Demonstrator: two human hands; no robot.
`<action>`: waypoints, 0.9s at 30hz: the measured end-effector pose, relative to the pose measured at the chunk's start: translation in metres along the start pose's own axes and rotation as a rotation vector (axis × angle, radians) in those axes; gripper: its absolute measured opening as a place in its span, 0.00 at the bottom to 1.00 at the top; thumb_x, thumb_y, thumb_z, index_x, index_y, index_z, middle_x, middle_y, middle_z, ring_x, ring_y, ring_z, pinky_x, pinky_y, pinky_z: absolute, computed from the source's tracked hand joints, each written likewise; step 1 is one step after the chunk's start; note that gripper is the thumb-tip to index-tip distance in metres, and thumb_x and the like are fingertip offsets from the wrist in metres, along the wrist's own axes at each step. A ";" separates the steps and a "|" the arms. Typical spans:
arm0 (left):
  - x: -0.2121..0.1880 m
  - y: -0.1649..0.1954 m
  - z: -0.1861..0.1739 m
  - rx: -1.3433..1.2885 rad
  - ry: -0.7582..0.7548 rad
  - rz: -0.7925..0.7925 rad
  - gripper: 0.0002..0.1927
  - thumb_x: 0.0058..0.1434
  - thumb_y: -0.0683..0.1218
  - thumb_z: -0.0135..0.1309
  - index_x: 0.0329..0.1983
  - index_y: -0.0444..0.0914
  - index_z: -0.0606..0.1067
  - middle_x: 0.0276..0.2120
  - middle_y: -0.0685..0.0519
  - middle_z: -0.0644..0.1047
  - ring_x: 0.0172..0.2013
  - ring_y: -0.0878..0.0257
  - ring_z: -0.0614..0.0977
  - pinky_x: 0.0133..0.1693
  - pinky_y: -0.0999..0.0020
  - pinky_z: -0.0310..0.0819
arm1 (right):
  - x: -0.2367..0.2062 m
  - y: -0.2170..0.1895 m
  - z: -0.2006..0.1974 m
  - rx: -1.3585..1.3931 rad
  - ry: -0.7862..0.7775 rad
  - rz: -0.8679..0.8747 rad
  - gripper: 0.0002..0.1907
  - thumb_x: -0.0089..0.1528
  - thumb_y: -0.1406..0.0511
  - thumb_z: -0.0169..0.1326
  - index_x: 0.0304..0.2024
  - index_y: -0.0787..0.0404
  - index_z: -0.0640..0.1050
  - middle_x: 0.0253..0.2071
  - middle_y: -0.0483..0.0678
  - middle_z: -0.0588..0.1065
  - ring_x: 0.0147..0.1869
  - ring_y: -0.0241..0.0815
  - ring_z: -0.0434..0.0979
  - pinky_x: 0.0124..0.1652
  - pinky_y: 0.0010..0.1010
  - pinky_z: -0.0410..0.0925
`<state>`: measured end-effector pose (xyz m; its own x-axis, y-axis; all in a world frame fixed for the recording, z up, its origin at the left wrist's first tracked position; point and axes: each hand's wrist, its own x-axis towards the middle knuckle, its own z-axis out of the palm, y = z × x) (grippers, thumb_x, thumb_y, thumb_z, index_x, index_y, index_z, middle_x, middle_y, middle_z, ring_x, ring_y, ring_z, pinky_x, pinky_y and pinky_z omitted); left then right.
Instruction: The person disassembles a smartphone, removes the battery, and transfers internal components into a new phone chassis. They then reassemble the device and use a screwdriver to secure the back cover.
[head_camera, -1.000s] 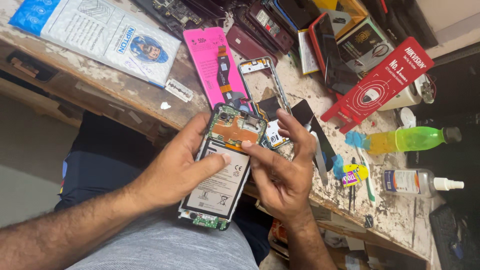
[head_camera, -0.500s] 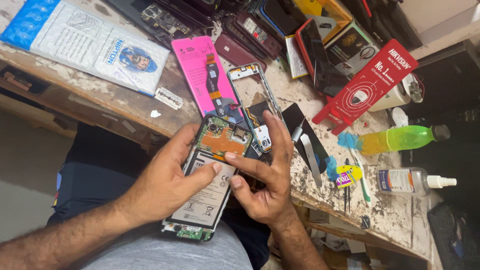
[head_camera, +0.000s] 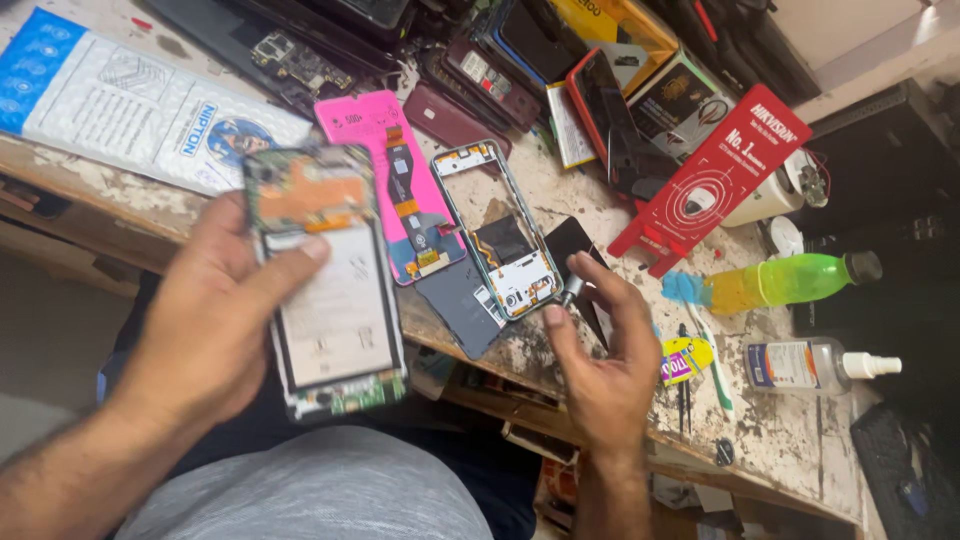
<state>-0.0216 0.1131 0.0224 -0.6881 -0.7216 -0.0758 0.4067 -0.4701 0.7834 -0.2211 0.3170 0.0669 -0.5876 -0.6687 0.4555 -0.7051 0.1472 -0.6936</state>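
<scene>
My left hand (head_camera: 200, 330) grips an opened phone (head_camera: 335, 300) with its back off; the white battery and green boards show, and my thumb lies across the battery's top. The phone is blurred and held over my lap, in front of the worn bench edge (head_camera: 120, 200). My right hand (head_camera: 600, 365) is off to the right at the bench edge, thumb and fingertips pinched on a small silver part (head_camera: 573, 289). Just left of it lie a phone mid-frame (head_camera: 500, 235) and a grey back cover (head_camera: 455, 305).
A pink sheet with a flex cable (head_camera: 375, 130) lies behind the phone. A white and blue bag (head_camera: 120, 110) sits at the left, a red package (head_camera: 715, 180), a green bottle (head_camera: 785, 282), a clear spray bottle (head_camera: 810, 362) and a toothbrush (head_camera: 715, 365) at the right. Phone parts crowd the back.
My right hand has let go of the phone and moved right to the bench edge. My left hand has lifted the phone up and to the left.
</scene>
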 end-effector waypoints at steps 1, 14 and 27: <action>0.002 0.003 -0.003 -0.012 -0.002 0.014 0.23 0.66 0.36 0.48 0.64 0.31 0.61 0.52 0.42 0.79 0.51 0.56 0.82 0.53 0.57 0.81 | 0.002 0.000 -0.003 -0.062 -0.001 0.021 0.21 0.62 0.69 0.63 0.58 0.64 0.78 0.55 0.52 0.79 0.58 0.42 0.77 0.59 0.32 0.70; 0.000 0.023 -0.033 -0.033 0.062 0.063 0.27 0.64 0.33 0.48 0.67 0.29 0.62 0.53 0.41 0.78 0.52 0.57 0.82 0.55 0.58 0.77 | 0.038 -0.019 0.025 -0.386 -0.169 -0.068 0.18 0.62 0.62 0.62 0.54 0.58 0.81 0.50 0.50 0.82 0.56 0.44 0.80 0.55 0.37 0.71; 0.000 0.015 -0.035 -0.027 0.048 -0.005 0.32 0.64 0.33 0.46 0.72 0.32 0.59 0.53 0.40 0.78 0.50 0.56 0.83 0.51 0.59 0.80 | 0.063 -0.006 0.037 -0.579 -0.344 0.196 0.41 0.50 0.52 0.68 0.64 0.57 0.72 0.57 0.56 0.75 0.62 0.52 0.71 0.60 0.43 0.66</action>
<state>0.0058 0.0882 0.0128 -0.6610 -0.7423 -0.1094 0.4197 -0.4867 0.7662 -0.2388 0.2467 0.0792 -0.6337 -0.7691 0.0836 -0.7534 0.5889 -0.2925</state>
